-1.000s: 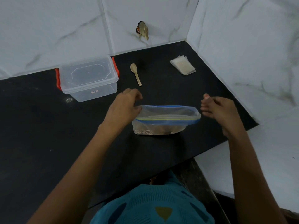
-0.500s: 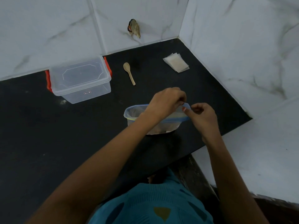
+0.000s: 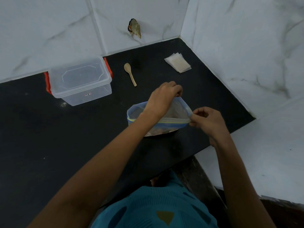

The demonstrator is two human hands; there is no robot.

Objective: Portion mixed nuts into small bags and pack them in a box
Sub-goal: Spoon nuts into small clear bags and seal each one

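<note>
On the black, matt counter (image 3: 49,145), near its front edge, stands a soft zip bag (image 3: 136,112) of clear, crinkled plastic with a blue band and a thin yellow line round its mouth. The mouth is spread open into a rough oval. Brownish nuts (image 3: 164,131) show dimly through the bottom of the bag, where it rests on the counter.

The left hand (image 3: 164,97) reaches across the bag and pinches its far rim between curled fingertips. The right hand (image 3: 205,120) pinches the near right corner of the blue band between thumb and fingers, and the rim is stretched taut between the two hands.

Well apart to the back left sits a rectangular box (image 3: 80,81) of clear hard plastic, its lid on, with a red clasp at each short end. Between it and the bag lies a small wooden spoon (image 3: 130,74), smooth and pale, bowl away from the person. Towards the back right corner lies a flat, slightly fanned stack of small bags (image 3: 178,62), thin and translucent. Glossy white tiles (image 3: 49,30) with grey veins line the walls behind and on the right.
</note>
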